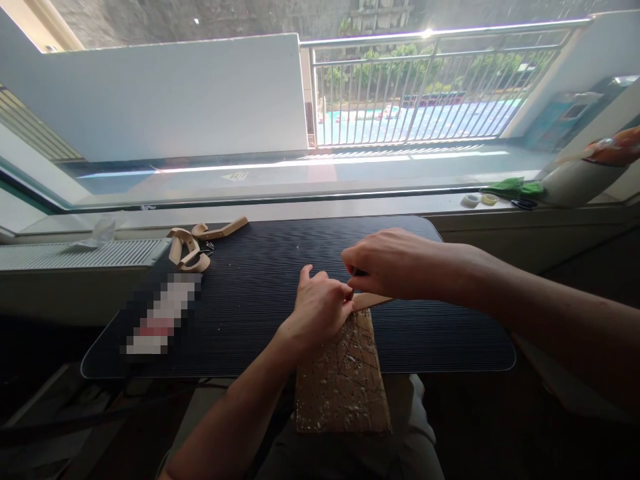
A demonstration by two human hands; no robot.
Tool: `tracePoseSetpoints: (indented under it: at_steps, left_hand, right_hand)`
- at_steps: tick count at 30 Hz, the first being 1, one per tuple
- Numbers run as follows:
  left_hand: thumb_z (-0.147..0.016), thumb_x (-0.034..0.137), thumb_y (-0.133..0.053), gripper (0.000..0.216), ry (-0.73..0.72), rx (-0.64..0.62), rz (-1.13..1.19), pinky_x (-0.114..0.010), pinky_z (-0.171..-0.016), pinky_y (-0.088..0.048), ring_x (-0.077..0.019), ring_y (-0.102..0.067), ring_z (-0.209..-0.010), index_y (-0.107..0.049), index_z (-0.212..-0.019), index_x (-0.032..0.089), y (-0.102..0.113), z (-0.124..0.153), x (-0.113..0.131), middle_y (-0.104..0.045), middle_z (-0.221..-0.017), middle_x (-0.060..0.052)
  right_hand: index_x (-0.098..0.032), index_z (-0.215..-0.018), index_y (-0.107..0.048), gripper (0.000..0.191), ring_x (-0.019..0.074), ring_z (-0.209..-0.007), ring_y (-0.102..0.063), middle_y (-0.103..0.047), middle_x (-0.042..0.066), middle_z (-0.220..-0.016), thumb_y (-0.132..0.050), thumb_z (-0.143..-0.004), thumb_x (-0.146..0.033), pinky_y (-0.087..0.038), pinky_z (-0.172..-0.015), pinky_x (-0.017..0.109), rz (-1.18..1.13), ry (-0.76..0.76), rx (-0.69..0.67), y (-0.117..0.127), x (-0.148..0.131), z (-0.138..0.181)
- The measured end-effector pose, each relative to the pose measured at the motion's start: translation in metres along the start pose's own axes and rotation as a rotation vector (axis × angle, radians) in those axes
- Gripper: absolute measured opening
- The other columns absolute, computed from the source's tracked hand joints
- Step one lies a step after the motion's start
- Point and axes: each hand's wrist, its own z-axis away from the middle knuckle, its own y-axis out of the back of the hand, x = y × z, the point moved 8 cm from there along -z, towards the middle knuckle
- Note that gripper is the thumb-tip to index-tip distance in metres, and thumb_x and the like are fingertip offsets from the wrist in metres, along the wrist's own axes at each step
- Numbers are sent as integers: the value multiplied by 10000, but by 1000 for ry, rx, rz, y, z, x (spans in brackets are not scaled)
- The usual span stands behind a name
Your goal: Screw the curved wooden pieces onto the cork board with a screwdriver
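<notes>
My left hand (321, 301) is closed near the far end of a scarred brown board (345, 383), its fingertips pinching a pale tan strip (371, 301). The strip lies across the board's end and runs to the right under my other hand. My right hand (383, 262) is a fist around a small tool with a dark handle (358, 272). Its tip points down toward the strip beside my left fingertips. My fingers hide most of the tool, so its exact kind does not show. Scratches, small holes and whitish marks cover the board, which juts over the table's near edge above my lap.
On the dark ribbed table (250, 300), several curled tan strips (187, 248) lie at the far left beside small metal pieces (208, 247). A blurred-out item (163, 317) is nearer. Tape rolls (471, 199) and a green cloth (515, 187) rest on the windowsill.
</notes>
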Motion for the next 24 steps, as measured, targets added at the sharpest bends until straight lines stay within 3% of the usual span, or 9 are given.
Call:
tracePoseSetpoints:
  at_steps: [8,15,24]
  left_hand:
    - [-822,329,-498,207,-7,-70,13,-525,-1016,-185,-200,-552,-847,-689,-785,258,1,0,0,-672,-709,-10]
    - [-812,309,-505,189,0,-116,39,-519,-1026,-173,-189,-561,-859,-692,-822,284,0,0,-1,-682,-756,4]
    - [-814,298,-509,181,3,-94,32,-517,-1026,-174,-175,-558,-820,-686,-803,261,1,0,1,-669,-717,8]
  right_hand:
    - [-201,-773,-667,300,110,-530,-477,-621,22,-634,-455,-837,-404,-215,-504,241,-48,-99,210,12,23,22]
    - [-224,-800,-668,287,122,-557,-503,-632,13,-653,-463,-833,-423,-212,-508,243,-54,-157,218,-2,35,42]
    - [-209,-819,-658,249,136,-608,-559,-664,24,-699,-476,-837,-378,-215,-518,240,-77,-149,240,-12,28,38]
